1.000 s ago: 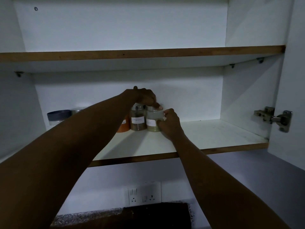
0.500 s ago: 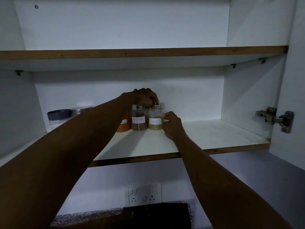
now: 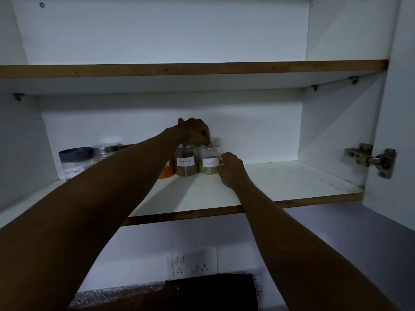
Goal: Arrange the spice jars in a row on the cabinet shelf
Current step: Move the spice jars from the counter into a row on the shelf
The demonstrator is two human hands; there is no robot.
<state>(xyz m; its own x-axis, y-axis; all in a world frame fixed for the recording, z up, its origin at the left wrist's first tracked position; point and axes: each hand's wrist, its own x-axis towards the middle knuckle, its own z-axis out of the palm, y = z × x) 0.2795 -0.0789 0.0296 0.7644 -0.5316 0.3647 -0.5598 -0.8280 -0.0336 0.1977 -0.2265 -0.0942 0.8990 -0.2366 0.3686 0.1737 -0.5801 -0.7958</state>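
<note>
Hands steady the fennel jar [image 3: 208,163] at the row's right end on the lower shelf [image 3: 280,182]. Right hand [image 3: 231,169], earlier wrapped across its front, now pinches its right side; left hand [image 3: 194,132] still grips the lid. Placement seems nearly finished.

1. Fennel jar [image 3: 209,163]: label now turned to face front, readable; a second ago the right hand covered it.
2. Right hand [image 3: 230,168]: shifted off the jar's front to its right side, fingertips touching the label edge.
3. Left hand [image 3: 194,131]: fingers moved from the jar's lid top to its left rim.
</note>
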